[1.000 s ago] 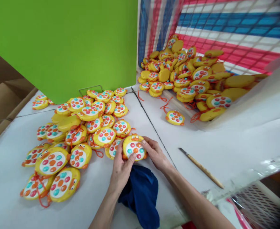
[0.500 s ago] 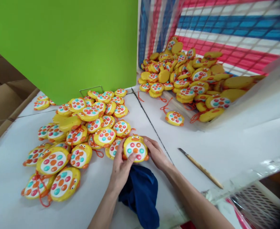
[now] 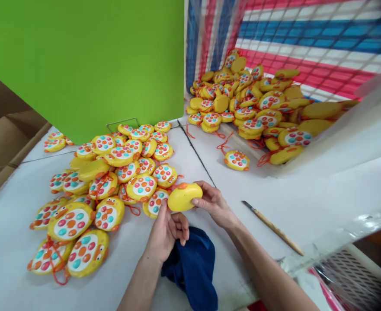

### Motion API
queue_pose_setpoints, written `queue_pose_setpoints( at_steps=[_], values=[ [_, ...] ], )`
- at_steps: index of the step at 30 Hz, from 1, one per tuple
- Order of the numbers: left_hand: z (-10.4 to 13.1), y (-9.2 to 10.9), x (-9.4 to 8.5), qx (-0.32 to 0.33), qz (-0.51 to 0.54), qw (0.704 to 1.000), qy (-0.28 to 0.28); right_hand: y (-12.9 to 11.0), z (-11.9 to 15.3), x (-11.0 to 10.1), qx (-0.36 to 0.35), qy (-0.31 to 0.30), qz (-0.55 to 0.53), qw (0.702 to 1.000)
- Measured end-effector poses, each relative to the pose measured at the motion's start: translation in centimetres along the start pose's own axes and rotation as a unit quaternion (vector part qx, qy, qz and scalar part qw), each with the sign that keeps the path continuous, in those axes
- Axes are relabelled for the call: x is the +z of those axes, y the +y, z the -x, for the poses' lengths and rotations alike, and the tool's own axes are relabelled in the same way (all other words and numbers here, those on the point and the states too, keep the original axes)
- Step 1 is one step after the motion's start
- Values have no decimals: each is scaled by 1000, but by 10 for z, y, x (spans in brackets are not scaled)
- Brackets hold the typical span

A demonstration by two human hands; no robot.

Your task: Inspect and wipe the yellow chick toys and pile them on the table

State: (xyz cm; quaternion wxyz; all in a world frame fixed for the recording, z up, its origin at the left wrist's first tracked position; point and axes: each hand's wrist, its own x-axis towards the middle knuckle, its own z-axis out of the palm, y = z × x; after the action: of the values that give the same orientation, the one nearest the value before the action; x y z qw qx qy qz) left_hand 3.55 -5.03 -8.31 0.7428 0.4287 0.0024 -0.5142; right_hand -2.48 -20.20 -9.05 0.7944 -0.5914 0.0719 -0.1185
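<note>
A yellow duck-shaped toy (image 3: 184, 197) is turned so that its plain rounded side and an orange part at the top show, its dotted face hidden. My right hand (image 3: 214, 205) grips its right end, thumb in front and fingers behind. At the toy's left edge, my left hand (image 3: 167, 229) has its palm turned up, thumb tip at the edge and other fingers loosely curled below, apart from the thumb. Under my left fingers lies a dark blue cloth (image 3: 193, 268). Just left of my hands, several like toys with coloured dots, such as this one (image 3: 141, 186), lie piled.
A wooden-handled knife (image 3: 273, 226) lies on the white table (image 3: 229, 250) at the right. Behind it, a single toy (image 3: 237, 160) with an orange cord sits before a big heap (image 3: 242, 99) by striped sheeting. A green panel (image 3: 89, 65) stands at the back left.
The toy has been turned over from its dotted face to its plain side. My left thumb has come off its front, and my left palm has opened upward.
</note>
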Motion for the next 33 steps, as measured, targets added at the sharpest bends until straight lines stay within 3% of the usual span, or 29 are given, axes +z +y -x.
queue_pose_setpoints(
  at_steps=[3, 8, 13, 15, 19, 21, 22, 25, 27, 30, 32, 33],
  values=[
    [1, 1, 1, 31, -10, 999, -2, 3, -1, -3, 21, 17, -23, 999],
    [3, -2, 0, 75, -32, 996, 45, 3, 0, -3, 33, 0, -30, 999],
    [-1, -5, -2, 82, -53, 992, 77, 4, 0, -2, 44, -16, -23, 999],
    [-1, -6, -1, 94, -57, 990, 93, 7, -2, -5, 42, 22, -24, 999],
    [5, -12, 4, 166, -127, 970, 122, 15, -8, -14, -36, 201, 52, 978],
    [10, -13, 7, 186, -170, 964, 89, 20, -9, -14, -85, 239, 153, 955],
    [12, -13, 9, 184, -180, 965, 54, 22, -9, -13, -112, 228, 207, 945],
    [18, -14, 13, 127, -143, 978, -84, 29, -8, -9, -193, 125, 338, 913],
    [21, -16, 14, 65, -86, 978, -177, 31, -9, -12, -222, 106, 391, 887],
    [28, -23, 15, -3, -51, 954, -296, 19, -16, -34, -199, 214, 464, 836],
    [34, -28, 19, -16, -141, 938, -317, 1, -24, -57, -147, 276, 536, 784],
    [36, -31, 21, -14, -226, 926, -300, -9, -29, -70, -111, 293, 574, 757]
  ],
)
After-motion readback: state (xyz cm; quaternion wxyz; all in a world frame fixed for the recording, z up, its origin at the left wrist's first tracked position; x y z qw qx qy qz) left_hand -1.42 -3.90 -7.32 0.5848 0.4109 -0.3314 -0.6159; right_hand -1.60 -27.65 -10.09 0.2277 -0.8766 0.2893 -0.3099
